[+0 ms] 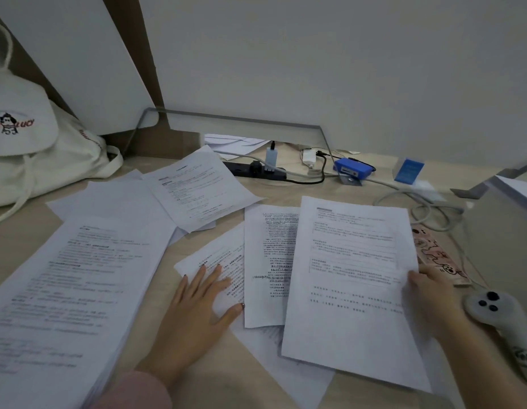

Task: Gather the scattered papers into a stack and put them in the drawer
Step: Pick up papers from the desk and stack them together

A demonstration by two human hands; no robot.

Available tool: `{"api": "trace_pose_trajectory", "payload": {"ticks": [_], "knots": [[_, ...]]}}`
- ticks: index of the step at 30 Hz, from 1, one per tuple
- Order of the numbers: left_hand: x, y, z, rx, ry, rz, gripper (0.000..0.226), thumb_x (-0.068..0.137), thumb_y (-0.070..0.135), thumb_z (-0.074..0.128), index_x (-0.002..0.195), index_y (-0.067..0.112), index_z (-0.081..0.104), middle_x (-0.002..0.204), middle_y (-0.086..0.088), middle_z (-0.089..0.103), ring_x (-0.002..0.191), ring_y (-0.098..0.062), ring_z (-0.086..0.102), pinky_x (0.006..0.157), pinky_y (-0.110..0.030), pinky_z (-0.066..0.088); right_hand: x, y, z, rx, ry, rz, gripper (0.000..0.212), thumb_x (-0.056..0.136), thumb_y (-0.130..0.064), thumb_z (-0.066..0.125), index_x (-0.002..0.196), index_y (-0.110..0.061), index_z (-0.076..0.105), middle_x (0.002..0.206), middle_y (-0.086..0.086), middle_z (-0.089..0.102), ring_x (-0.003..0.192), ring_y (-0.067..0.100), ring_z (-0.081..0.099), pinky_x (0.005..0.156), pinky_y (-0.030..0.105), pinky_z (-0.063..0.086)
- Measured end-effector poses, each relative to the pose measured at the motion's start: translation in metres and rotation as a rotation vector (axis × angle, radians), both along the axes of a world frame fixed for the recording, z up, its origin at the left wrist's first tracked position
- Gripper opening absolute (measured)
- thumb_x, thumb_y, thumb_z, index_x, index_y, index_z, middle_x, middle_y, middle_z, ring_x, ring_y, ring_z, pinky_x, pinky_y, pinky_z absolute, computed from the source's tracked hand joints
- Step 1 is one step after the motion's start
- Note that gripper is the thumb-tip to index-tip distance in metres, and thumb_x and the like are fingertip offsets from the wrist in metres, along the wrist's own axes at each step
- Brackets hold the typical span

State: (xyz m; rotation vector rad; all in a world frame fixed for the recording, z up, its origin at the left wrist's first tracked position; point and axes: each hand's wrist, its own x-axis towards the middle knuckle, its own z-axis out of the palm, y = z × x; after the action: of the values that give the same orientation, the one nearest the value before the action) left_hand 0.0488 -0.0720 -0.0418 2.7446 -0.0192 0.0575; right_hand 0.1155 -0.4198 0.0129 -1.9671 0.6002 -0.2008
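Note:
Printed white papers lie scattered over a light wooden desk [256, 193]. A thick stack [64, 290] fills the near left. Behind it, one sheet [197, 187] overlaps blank sheets. My left hand [197, 314] lies flat with spread fingers on a small tilted sheet [212, 261] in the middle. Beside it, a narrow page [268, 261] is overlapped by a large page [350, 284]. My right hand [430, 293] pinches that large page at its right edge. No drawer is in view.
A white cap [20, 119] and canvas bag [70, 160] sit at the back left. Along the wall lie a black power strip [253, 169], cables, a blue box [352, 169] and a blue carton [408, 171]. A patterned phone [436, 255] and a white controller [501, 323] lie at right.

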Motion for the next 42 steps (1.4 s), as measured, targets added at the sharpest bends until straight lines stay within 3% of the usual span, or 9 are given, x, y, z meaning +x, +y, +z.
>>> {"api": "trace_pose_trajectory", "payload": {"ticks": [6, 10, 12, 16, 22, 29, 34, 38, 42], "knots": [[-0.001, -0.001, 0.003, -0.021, 0.001, 0.009, 0.113, 0.046, 0.093, -0.011, 0.14, 0.042, 0.024, 0.151, 0.026, -0.003, 0.138, 0.006, -0.015, 0.113, -0.022, -0.017, 0.047, 0.054, -0.001, -0.199, 0.183, 0.173, 0.014, 0.086, -0.004, 0.042, 0.091, 0.0, 0.053, 0.09, 0.016, 0.055, 0.07, 0.025, 0.051, 0.056, 0.027, 0.036], [0.0, 0.0, 0.004, -0.002, 0.024, -0.012, 0.107, 0.05, 0.091, -0.009, 0.144, 0.043, 0.014, 0.152, 0.027, -0.007, 0.138, 0.006, -0.017, 0.114, -0.025, -0.016, 0.073, 0.092, 0.008, -0.397, 0.446, 0.291, 0.078, 0.081, -0.04, 0.065, 0.136, 0.003, 0.031, 0.135, 0.022, 0.04, 0.124, 0.036, 0.041, 0.098, 0.041, 0.04], [0.0, -0.001, 0.005, 0.02, 0.026, -0.018, 0.108, 0.05, 0.09, -0.009, 0.145, 0.042, 0.009, 0.148, 0.029, -0.013, 0.136, 0.007, -0.02, 0.111, -0.022, -0.02, 0.075, 0.103, 0.01, -0.45, 0.483, 0.333, 0.091, 0.076, -0.039, 0.072, 0.138, 0.005, 0.022, 0.138, 0.021, 0.037, 0.127, 0.035, 0.039, 0.1, 0.039, 0.039], [0.0, 0.001, 0.005, 0.009, 0.027, 0.037, 0.117, 0.05, 0.09, -0.001, 0.147, 0.025, -0.013, 0.147, 0.019, -0.026, 0.133, 0.005, -0.028, 0.099, -0.011, -0.032, 0.074, 0.093, 0.006, -0.361, 0.449, 0.334, 0.064, 0.081, -0.014, 0.066, 0.132, 0.008, 0.034, 0.118, 0.023, 0.052, 0.104, 0.036, 0.055, 0.073, 0.034, 0.042], [0.004, 0.005, 0.001, 0.02, 0.079, 0.109, 0.135, 0.039, 0.095, -0.009, 0.148, 0.016, -0.012, 0.148, 0.005, -0.029, 0.133, -0.003, -0.029, 0.111, -0.026, -0.019, 0.054, 0.054, 0.004, -0.431, 0.293, 0.52, 0.008, 0.088, -0.006, 0.051, 0.091, -0.008, 0.058, 0.101, 0.016, 0.06, 0.088, 0.028, 0.055, 0.081, 0.038, 0.043], [-0.001, 0.007, 0.005, -0.163, 0.073, 0.103, 0.102, 0.052, 0.091, -0.001, 0.13, 0.035, -0.036, 0.147, 0.01, -0.035, 0.131, 0.001, -0.027, 0.108, -0.022, -0.014, 0.047, 0.097, 0.005, -0.532, 0.381, 0.815, 0.019, 0.089, -0.02, 0.055, 0.104, -0.008, 0.054, 0.101, 0.009, 0.059, 0.083, 0.02, 0.055, 0.065, 0.026, 0.039], [0.004, 0.007, 0.001, 0.018, 0.055, 0.076, 0.096, 0.061, 0.085, 0.001, 0.142, 0.037, -0.019, 0.148, 0.003, -0.039, 0.134, -0.013, -0.038, 0.111, -0.028, -0.017, 0.058, 0.147, 0.027, -0.774, -0.004, 0.709, 0.056, 0.087, -0.032, 0.06, 0.136, -0.018, 0.037, 0.138, 0.008, 0.04, 0.125, 0.024, 0.042, 0.097, 0.035, 0.04], [0.007, 0.008, -0.003, 0.025, 0.018, 0.061, 0.088, 0.074, 0.08, 0.011, 0.146, 0.036, -0.012, 0.153, 0.004, -0.03, 0.137, -0.012, -0.034, 0.114, -0.031, -0.017, 0.074, 0.215, 0.028, -0.902, -0.239, 0.925, 0.035, 0.091, -0.031, 0.054, 0.124, -0.019, 0.052, 0.15, 0.006, 0.028, 0.139, 0.024, 0.022, 0.113, 0.034, 0.021], [0.007, 0.009, -0.009, 0.055, -0.04, 0.06, 0.085, 0.078, 0.078, 0.011, 0.149, 0.032, -0.001, 0.156, 0.0, -0.02, 0.143, -0.017, -0.022, 0.119, -0.038, -0.003, 0.09, 0.261, 0.008, -1.034, -0.181, 1.116, 0.03, 0.091, -0.016, 0.045, 0.117, -0.018, 0.06, 0.159, 0.007, 0.008, 0.146, 0.026, -0.002, 0.117, 0.038, -0.003]]}}
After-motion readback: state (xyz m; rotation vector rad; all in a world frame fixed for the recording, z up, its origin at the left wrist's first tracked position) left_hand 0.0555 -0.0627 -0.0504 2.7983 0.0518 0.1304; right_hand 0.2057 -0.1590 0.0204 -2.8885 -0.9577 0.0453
